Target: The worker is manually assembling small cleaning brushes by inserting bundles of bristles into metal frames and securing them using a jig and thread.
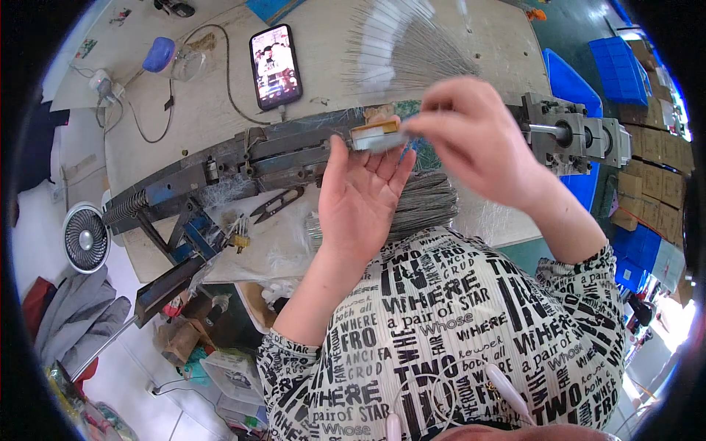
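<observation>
— Fingers first: what are they doing?
— Fingers of the left hand (pixel 360 195) point up, side by side and nearly straight, palm open toward the camera, with their tips against a small tan block with a metal strip (pixel 376 135) at the centre of the frame. The right hand (pixel 471 136) comes in from the right with its fingers bent and bunched together at the strip's right end; whether they actually pinch it I cannot tell, as the hand is blurred.
— And where does the block sit?
— Just in front of the long grey metal jig (pixel 287 154) that runs across the middle of the frame, over the wooden workbench (pixel 213 103).
— What lies close by?
— Below the hands, a thick bundle of thin grey wires (pixel 426 206); above them, a fan of fine wires (pixel 397 51), blurred. Left of the left hand, a small pair of black snips (pixel 278 203) lies on clear plastic.
— Farther out?
— A phone (pixel 276 66) with a lit screen in the upper centre-left, a coiled spring (pixel 132 208) at the jig's left end, a small round fan (pixel 85 238) at the left edge, and blue crates (pixel 621 70) at the upper right.
</observation>
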The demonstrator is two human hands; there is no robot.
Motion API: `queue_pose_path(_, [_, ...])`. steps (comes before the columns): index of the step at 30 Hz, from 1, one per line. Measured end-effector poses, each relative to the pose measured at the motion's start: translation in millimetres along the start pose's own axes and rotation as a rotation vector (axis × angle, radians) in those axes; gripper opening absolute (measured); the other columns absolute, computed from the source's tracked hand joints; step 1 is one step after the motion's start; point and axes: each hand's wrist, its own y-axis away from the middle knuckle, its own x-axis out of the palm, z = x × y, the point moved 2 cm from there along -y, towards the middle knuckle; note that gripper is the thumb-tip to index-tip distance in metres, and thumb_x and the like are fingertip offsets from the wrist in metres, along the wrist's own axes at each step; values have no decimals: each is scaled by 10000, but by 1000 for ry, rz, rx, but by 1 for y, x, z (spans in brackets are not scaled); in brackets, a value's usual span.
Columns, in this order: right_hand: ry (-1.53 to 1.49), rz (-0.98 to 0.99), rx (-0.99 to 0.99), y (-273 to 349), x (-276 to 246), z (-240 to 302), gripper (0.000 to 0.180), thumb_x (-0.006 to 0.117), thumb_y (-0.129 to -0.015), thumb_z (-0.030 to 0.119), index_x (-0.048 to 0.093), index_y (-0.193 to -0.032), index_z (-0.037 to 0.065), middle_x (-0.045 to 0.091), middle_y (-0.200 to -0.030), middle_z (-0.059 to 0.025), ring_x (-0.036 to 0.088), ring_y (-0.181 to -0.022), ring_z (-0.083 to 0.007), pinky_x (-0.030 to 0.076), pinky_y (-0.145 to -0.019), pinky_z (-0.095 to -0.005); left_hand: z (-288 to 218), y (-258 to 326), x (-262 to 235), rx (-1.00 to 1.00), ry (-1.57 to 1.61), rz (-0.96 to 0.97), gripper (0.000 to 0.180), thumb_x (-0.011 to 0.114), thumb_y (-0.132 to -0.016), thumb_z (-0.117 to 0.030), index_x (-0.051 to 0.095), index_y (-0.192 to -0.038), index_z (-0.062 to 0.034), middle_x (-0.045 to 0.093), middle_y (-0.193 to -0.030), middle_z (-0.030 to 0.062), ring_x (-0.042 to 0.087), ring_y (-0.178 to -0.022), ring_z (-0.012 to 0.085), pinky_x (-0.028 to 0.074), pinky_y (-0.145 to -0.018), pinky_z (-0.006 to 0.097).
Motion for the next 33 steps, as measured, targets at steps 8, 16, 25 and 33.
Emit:
queue_pose_path(8, [304, -31, -111, 6, 9, -8, 176, 658, -734, 155, 671, -906, 190, 566, -825, 84, 544, -827, -129, 353, -866, -378, -2, -1, 3, -19, -11, 7, 678, 379, -996, -522, 378, -1405, 19, 479, -1385, 140, 469, -1281, 227, 346, -1130, 398])
queue_pose_path(16, [334, -47, -156, 7, 10, -11, 176, 639, -729, 171, 664, -902, 187, 570, -834, 73, 548, -842, -126, 359, -893, -389, -3, -2, 2, 30, -77, -12, 652, 367, -1004, -496, 398, -1389, 30, 486, -1382, 150, 484, -1261, 236, 356, -1122, 389])
queue_pose_path(25, [275, -22, -177, 3, 10, -5, 150, 639, -737, 163, 643, -886, 177, 558, -829, 69, 545, -841, -130, 365, -887, -391, -3, -1, 4, 20, 20, -28, 640, 411, -996, -480, 426, -1341, 59, 522, -1318, 166, 534, -1197, 242, 382, -1107, 393])
queue_pose_path(33, [343, -1, -206, 1, 12, -9, 199, 682, -719, 144, 643, -912, 165, 565, -834, 46, 556, -843, -148, 368, -897, -392, -3, -3, 3, 46, -32, -30, 653, 415, -993, -484, 409, -1344, 67, 508, -1311, 171, 501, -1236, 254, 380, -1107, 397])
